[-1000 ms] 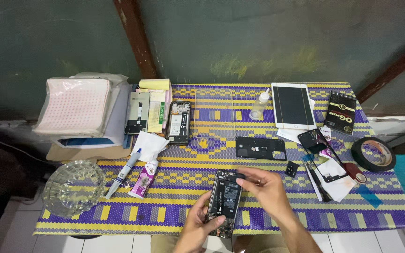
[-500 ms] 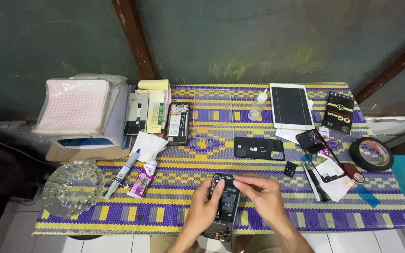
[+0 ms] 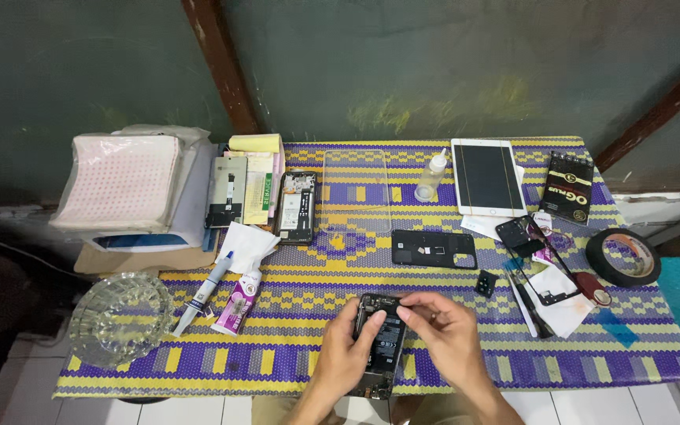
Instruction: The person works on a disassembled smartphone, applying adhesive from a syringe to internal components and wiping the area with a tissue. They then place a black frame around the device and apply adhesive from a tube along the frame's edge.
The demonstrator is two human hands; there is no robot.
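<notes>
Left hand (image 3: 345,352) is gripping the opened phone (image 3: 379,345) at the mat's (image 3: 301,370) near edge; right hand (image 3: 444,334) is pinching its top. Black box (image 3: 567,188) far right, pink-purple tube (image 3: 238,302) left.

A small, makeshift phone repair spot is being shown, set up low against a worn green wall (image 3: 450,63). A purple and yellow woven mat (image 3: 293,295) is being used as the work surface. Across the middle of the frame, opened phones (image 3: 297,206) and a black back cover (image 3: 433,248) are being kept. At the right, a roll of black tape (image 3: 623,256) and a white tablet (image 3: 487,176) are being stored; at the lower left, glue tubes (image 3: 238,303).
</notes>
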